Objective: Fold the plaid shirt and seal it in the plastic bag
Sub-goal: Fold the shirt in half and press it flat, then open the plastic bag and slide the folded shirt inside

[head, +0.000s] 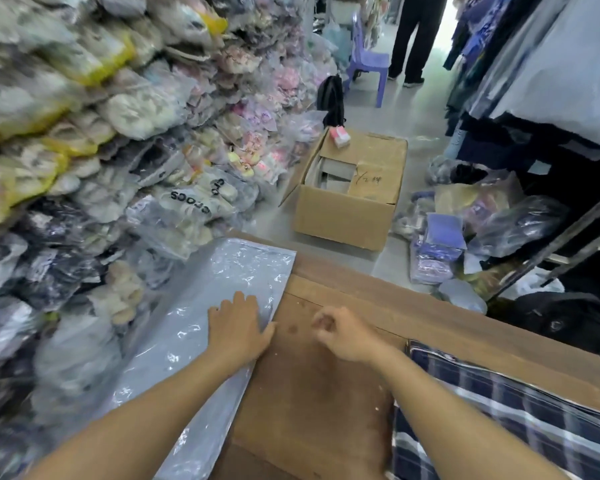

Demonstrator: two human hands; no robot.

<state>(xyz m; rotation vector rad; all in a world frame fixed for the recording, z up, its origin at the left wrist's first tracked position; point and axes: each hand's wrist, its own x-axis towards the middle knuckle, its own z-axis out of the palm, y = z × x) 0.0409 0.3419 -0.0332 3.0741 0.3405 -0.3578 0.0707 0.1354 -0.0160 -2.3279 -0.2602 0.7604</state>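
While the left hand (238,329) lies flat on the plastic bag (201,323), fingers (246,303) spread open and pressing it to the counter (312,393), the plaid shirt (499,410) sits well apart on the other side, at the near right corner.

Layout:
- Bag: long axis runs near-left to far-right; far short edge reaches the counter's far edge, right long edge lies along bare wood. It looks like more than 1 sheet stacked, can't tell how many.
- Left hand: palm over the bag's right edge, thumb tip just off the plastic onto the wood. Not gripping anything.
- Right hand (347,336): hovers over bare counter between bag and shirt, fingers curled loosely inward, nothing visibly held. Can't tell if thumb and index touch.
- Shirt: partly bunched, not a finished fold from what shows; much of it is cut off by the frame's near and right edges. Right forearm passes over its left edge.

Judgement: the right hand is the nearer one to the shirt, which lies to its near right. The shirt needs to travel left across the bare wood to reach the bag. Folding looks not yet done, bagging not begun.

Risk: slick plastic may slide if the left palm lifts.
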